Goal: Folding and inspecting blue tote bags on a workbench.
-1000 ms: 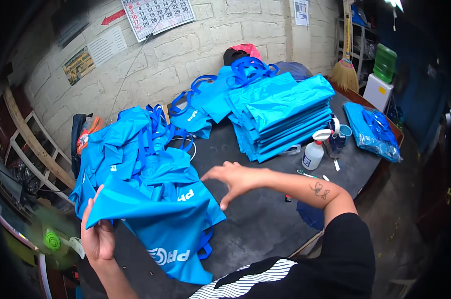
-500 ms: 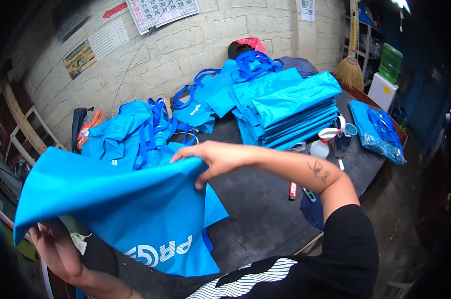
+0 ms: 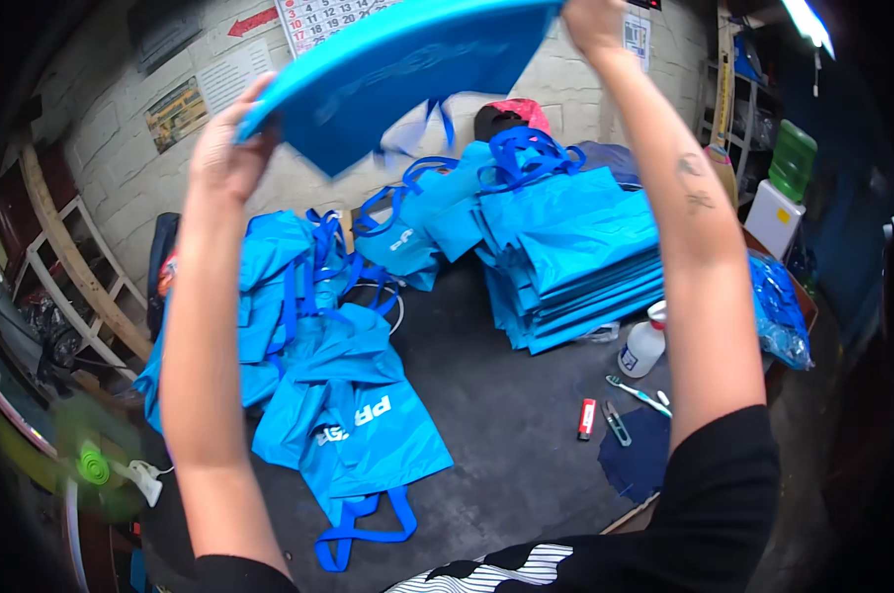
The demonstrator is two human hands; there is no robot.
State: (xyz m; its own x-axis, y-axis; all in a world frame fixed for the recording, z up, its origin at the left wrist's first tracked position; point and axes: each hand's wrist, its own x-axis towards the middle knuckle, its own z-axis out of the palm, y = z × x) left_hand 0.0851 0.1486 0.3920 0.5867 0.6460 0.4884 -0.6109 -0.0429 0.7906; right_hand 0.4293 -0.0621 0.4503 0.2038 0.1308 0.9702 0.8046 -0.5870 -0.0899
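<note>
Both my arms are raised, and a blue tote bag (image 3: 417,74) is stretched between my hands above the table. My left hand (image 3: 231,148) grips one upper corner. My right hand (image 3: 595,28), partly cut off by the top edge, holds the opposite corner. Dark blue straps dangle beneath the bag. Below it lies another blue tote bag (image 3: 392,440) with white lettering, its strap trailing toward me. A loose heap of blue bags (image 3: 274,259) sits behind my left forearm. Farther right stands a neat stack of folded blue bags (image 3: 575,237).
On the dark table (image 3: 496,445) to the right are a spray bottle (image 3: 644,346), a toothbrush (image 3: 637,393), thread snips (image 3: 616,423), a red lighter-like object (image 3: 586,419) and a navy cloth (image 3: 635,455). A green fan (image 3: 95,463) spins at the left. A wrapped blue bundle (image 3: 781,311) lies beyond my right arm.
The blue bag has been lifted from low at the left to high above the table. My right hand has moved up and right, my left hand up. The lettered bag underneath is uncovered.
</note>
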